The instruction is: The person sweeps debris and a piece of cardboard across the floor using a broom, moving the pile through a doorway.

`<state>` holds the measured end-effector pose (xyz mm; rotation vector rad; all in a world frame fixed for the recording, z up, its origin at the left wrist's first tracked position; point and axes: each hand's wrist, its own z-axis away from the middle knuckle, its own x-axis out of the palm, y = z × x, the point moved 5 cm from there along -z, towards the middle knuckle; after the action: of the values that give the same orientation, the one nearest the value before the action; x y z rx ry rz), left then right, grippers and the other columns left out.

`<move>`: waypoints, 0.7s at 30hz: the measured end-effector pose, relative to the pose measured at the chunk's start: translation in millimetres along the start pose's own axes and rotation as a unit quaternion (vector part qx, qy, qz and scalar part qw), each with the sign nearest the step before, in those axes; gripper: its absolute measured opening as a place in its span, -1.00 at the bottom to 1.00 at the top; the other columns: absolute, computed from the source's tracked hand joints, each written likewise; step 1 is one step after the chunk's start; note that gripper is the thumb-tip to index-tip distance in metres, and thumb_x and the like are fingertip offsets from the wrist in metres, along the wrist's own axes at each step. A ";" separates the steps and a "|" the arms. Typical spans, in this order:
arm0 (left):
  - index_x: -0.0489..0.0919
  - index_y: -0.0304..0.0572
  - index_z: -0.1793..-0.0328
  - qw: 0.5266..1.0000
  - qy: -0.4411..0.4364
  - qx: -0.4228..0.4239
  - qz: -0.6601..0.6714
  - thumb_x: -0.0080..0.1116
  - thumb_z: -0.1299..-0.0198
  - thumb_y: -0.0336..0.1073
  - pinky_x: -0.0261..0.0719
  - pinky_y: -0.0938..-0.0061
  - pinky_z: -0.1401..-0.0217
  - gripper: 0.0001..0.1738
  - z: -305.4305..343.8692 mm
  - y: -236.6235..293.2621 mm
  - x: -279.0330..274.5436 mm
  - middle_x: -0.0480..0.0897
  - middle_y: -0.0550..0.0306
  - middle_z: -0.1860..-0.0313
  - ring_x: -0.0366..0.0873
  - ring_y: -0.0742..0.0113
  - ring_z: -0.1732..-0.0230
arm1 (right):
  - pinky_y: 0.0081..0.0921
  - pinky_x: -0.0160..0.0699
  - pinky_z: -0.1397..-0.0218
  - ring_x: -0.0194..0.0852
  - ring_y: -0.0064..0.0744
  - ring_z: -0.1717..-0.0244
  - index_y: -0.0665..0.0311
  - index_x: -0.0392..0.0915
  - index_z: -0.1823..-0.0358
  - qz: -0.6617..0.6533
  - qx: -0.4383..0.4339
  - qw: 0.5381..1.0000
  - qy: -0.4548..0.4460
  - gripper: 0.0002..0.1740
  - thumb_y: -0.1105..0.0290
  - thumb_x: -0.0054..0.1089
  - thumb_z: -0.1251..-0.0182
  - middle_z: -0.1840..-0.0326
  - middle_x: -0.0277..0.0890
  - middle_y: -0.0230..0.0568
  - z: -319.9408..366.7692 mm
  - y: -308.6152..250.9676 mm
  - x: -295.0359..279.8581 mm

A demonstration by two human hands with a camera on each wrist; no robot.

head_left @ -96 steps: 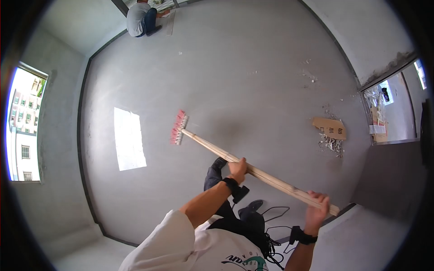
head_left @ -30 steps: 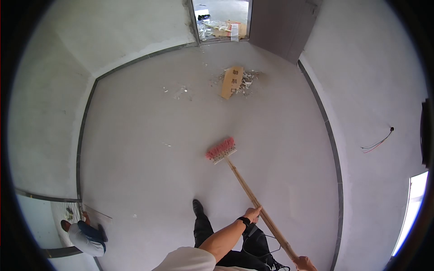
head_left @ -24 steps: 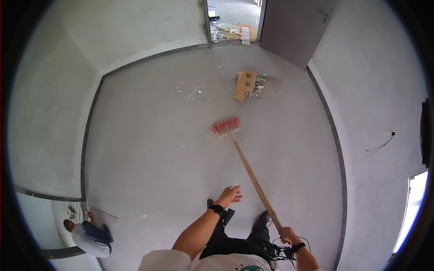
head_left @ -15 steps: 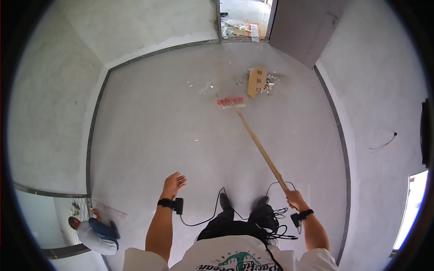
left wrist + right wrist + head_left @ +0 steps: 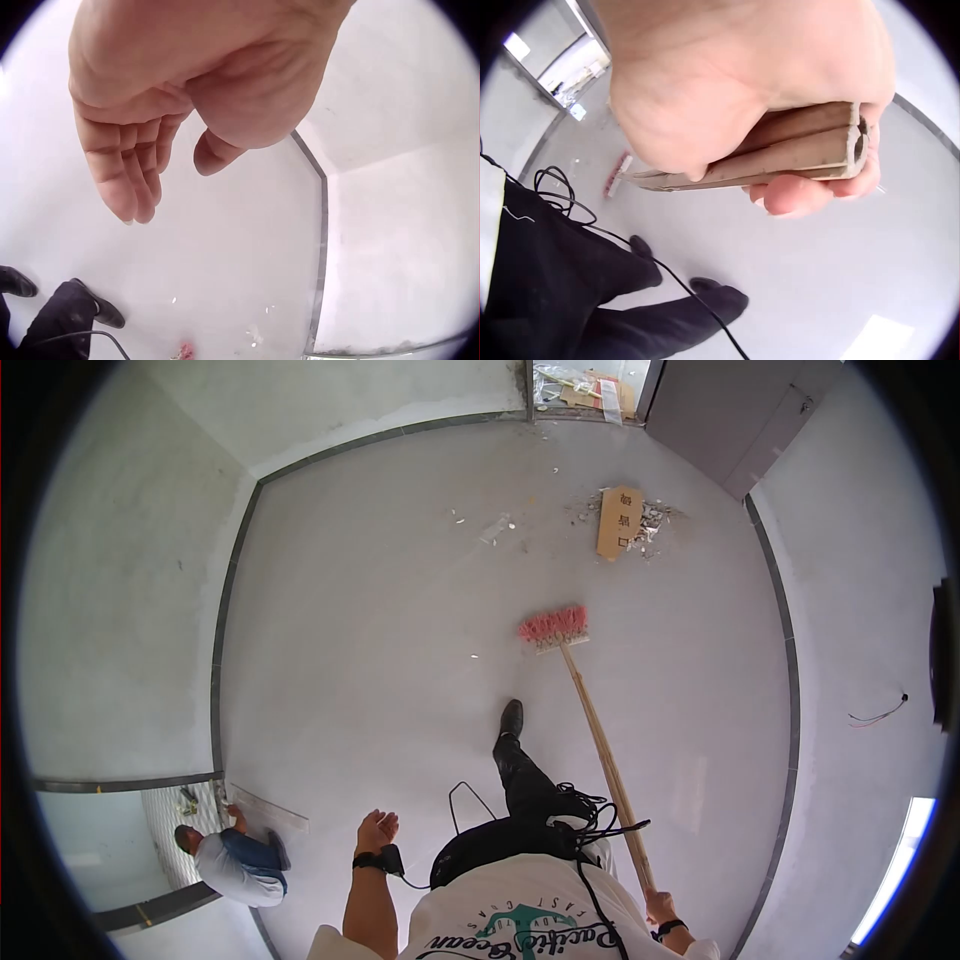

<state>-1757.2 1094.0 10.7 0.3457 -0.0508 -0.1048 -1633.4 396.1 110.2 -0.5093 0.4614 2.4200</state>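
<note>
My right hand [image 5: 660,908] grips the top end of a broom's long wooden handle [image 5: 603,755]. In the right wrist view the fingers of that hand [image 5: 757,97] curl round the split, hollow handle end [image 5: 810,150]. The pink and white broom head [image 5: 555,627] lies on the floor ahead of my feet. My left hand [image 5: 376,830] hangs free at my left side, away from the broom. The left wrist view shows this hand [image 5: 187,90] holding nothing, its fingers relaxed and slightly bent.
A cardboard piece [image 5: 619,523] lies on rubble near the doorway at the top. Small white bits [image 5: 495,528] dot the floor [image 5: 380,610]. A person [image 5: 240,865] squats at the lower left beside an opening. Black cables [image 5: 600,815] hang at my waist.
My left hand has let go of the handle and swung out to my left. The broom head went forward, then came back nearer. The view has turned, and one foot is now ahead.
</note>
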 end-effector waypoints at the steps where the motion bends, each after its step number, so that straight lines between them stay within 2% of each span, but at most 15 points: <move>1: 0.32 -0.27 0.22 1.000 -0.006 0.012 -0.025 -0.07 -0.20 -0.25 0.61 0.26 0.36 -0.79 -6.3 18.5 22.1 0.54 -0.13 0.30 0.57 0.06 0.32 | -0.34 0.46 0.71 0.46 -0.20 0.77 0.50 0.46 0.56 -0.012 0.000 1.000 0.018 -0.33 -0.11 -0.13 -0.24 0.75 0.41 -0.02 -1.9 -32.5 -4.5; 2: 0.33 -0.28 0.21 0.998 -0.011 0.023 -0.051 -0.07 -0.19 -0.26 0.61 0.26 0.35 -0.79 -12.5 40.5 44.1 0.54 -0.12 0.31 0.57 0.06 0.31 | -0.33 0.43 0.73 0.44 -0.22 0.78 0.47 0.45 0.61 -0.039 -0.018 0.999 0.029 -0.31 -0.14 -0.13 -0.22 0.76 0.40 -0.03 -5.5 -69.8 -11.7; 3: 0.35 -0.29 0.16 0.994 -0.023 0.052 -0.089 -0.05 -0.18 -0.25 0.60 0.27 0.31 -0.75 -11.3 61.1 72.7 0.55 -0.12 0.30 0.57 0.06 0.27 | -0.33 0.40 0.74 0.43 -0.23 0.78 0.45 0.42 0.61 -0.051 -0.039 0.998 -0.004 -0.31 -0.15 -0.13 -0.22 0.75 0.40 -0.04 -14.1 -106.6 -18.8; 4: 0.35 -0.31 0.09 0.989 -0.073 0.053 -0.113 -0.02 -0.17 -0.23 0.59 0.31 0.27 -0.70 -17.4 79.6 101.0 0.54 -0.11 0.26 0.56 0.07 0.23 | -0.34 0.37 0.76 0.40 -0.24 0.79 0.43 0.40 0.64 -0.081 -0.058 0.995 0.006 -0.32 -0.15 -0.14 -0.23 0.77 0.38 -0.06 -12.9 -146.9 -32.7; 5: 0.35 -0.30 0.04 0.980 -0.093 0.061 -0.165 0.00 -0.17 -0.23 0.58 0.34 0.23 -0.67 -14.3 95.8 139.2 0.53 -0.09 0.22 0.55 0.10 0.21 | -0.36 0.36 0.77 0.40 -0.24 0.80 0.42 0.39 0.65 -0.083 -0.090 0.992 0.032 -0.32 -0.16 -0.13 -0.22 0.79 0.35 -0.09 -14.0 -188.4 -52.7; 6: 0.35 -0.30 0.02 0.969 -0.099 0.055 -0.218 -0.01 -0.18 -0.21 0.57 0.35 0.23 -0.66 -29.0 108.1 170.8 0.53 -0.08 0.18 0.55 0.15 0.21 | -0.38 0.35 0.78 0.39 -0.25 0.81 0.44 0.41 0.63 -0.079 -0.094 0.990 0.067 -0.32 -0.15 -0.15 -0.23 0.80 0.35 -0.10 14.1 -243.3 -83.3; 8: 0.35 -0.31 -0.03 0.944 -0.127 0.097 -0.287 -0.01 -0.19 -0.18 0.57 0.37 0.20 -0.61 -19.9 132.2 246.0 0.53 -0.05 0.17 0.55 0.19 0.20 | -0.37 0.32 0.81 0.38 -0.27 0.84 0.43 0.38 0.68 -0.054 -0.185 0.973 0.125 -0.27 -0.19 -0.17 -0.25 0.84 0.31 -0.13 48.6 -314.9 -130.8; 9: 0.34 -0.31 -0.08 0.934 -0.162 0.110 -0.298 -0.01 -0.19 -0.17 0.57 0.37 0.19 -0.57 -13.1 141.4 280.7 0.52 -0.04 0.14 0.54 0.19 0.18 | -0.38 0.32 0.81 0.38 -0.27 0.84 0.43 0.38 0.69 -0.044 -0.231 0.961 0.148 -0.26 -0.19 -0.17 -0.25 0.84 0.31 -0.13 63.4 -339.1 -148.0; 11: 0.31 -0.33 -0.15 0.904 -0.228 0.142 -0.333 -0.03 -0.20 -0.12 0.55 0.34 0.13 -0.50 10.2 161.7 339.6 0.51 -0.06 0.07 0.53 0.18 0.11 | -0.32 0.43 0.70 0.44 -0.13 0.78 0.52 0.42 0.65 -0.045 -0.197 0.967 0.156 -0.28 -0.11 -0.15 -0.27 0.82 0.33 -0.01 111.1 -365.1 -173.6; 12: 0.31 -0.33 -0.14 0.885 -0.243 0.161 -0.363 -0.04 -0.20 -0.10 0.53 0.34 0.09 -0.49 34.1 172.8 364.7 0.51 -0.07 0.06 0.53 0.17 0.10 | -0.32 0.43 0.69 0.44 -0.15 0.78 0.51 0.41 0.69 -0.038 -0.190 0.967 0.167 -0.28 -0.11 -0.15 -0.27 0.84 0.31 -0.01 118.4 -360.7 -180.1; 13: 0.31 -0.33 -0.14 0.886 -0.240 0.156 -0.364 -0.04 -0.20 -0.10 0.53 0.34 0.09 -0.49 44.1 187.0 375.1 0.51 -0.07 0.06 0.53 0.17 0.10 | -0.31 0.42 0.69 0.43 -0.15 0.79 0.50 0.41 0.72 -0.026 -0.206 0.961 0.184 -0.28 -0.10 -0.14 -0.27 0.85 0.30 -0.02 120.0 -350.4 -183.5; 15: 0.32 -0.33 -0.13 0.863 -0.250 0.214 -0.383 -0.04 -0.20 -0.08 0.53 0.35 0.10 -0.49 56.5 206.5 380.4 0.51 -0.06 0.06 0.53 0.18 0.09 | -0.33 0.38 0.71 0.38 -0.21 0.83 0.48 0.40 0.75 -0.029 -0.178 0.962 0.203 -0.29 -0.10 -0.09 -0.23 0.87 0.28 -0.08 125.8 -317.4 -183.6; 17: 0.33 -0.33 -0.12 0.872 -0.247 0.216 -0.363 -0.04 -0.20 -0.10 0.54 0.36 0.13 -0.51 23.9 230.3 351.4 0.52 -0.06 0.06 0.53 0.19 0.10 | -0.34 0.36 0.74 0.37 -0.25 0.85 0.46 0.40 0.76 -0.036 -0.176 0.959 0.221 -0.32 -0.08 -0.05 -0.21 0.87 0.27 -0.11 119.8 -290.4 -172.6; 20: 0.33 -0.30 -0.09 0.940 -0.139 0.143 -0.276 -0.03 -0.20 -0.14 0.56 0.38 0.21 -0.56 -70.2 246.8 255.0 0.52 -0.06 0.08 0.54 0.19 0.13 | -0.35 0.33 0.78 0.36 -0.28 0.86 0.44 0.38 0.77 -0.061 -0.146 0.965 0.210 -0.35 -0.06 -0.02 -0.20 0.88 0.27 -0.14 129.2 -284.9 -143.1; 21: 0.33 -0.28 -0.07 0.959 -0.112 0.110 -0.236 -0.03 -0.20 -0.16 0.58 0.38 0.25 -0.59 -96.8 246.0 220.1 0.53 -0.06 0.09 0.55 0.18 0.14 | -0.39 0.28 0.82 0.31 -0.34 0.89 0.39 0.37 0.80 -0.085 -0.119 0.973 0.177 -0.36 -0.06 -0.01 -0.19 0.89 0.26 -0.21 126.3 -278.7 -136.0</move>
<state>-1508.9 1332.2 10.5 0.5627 -0.2052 -0.6161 -1388.4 592.8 226.0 -1.0528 0.2604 2.2341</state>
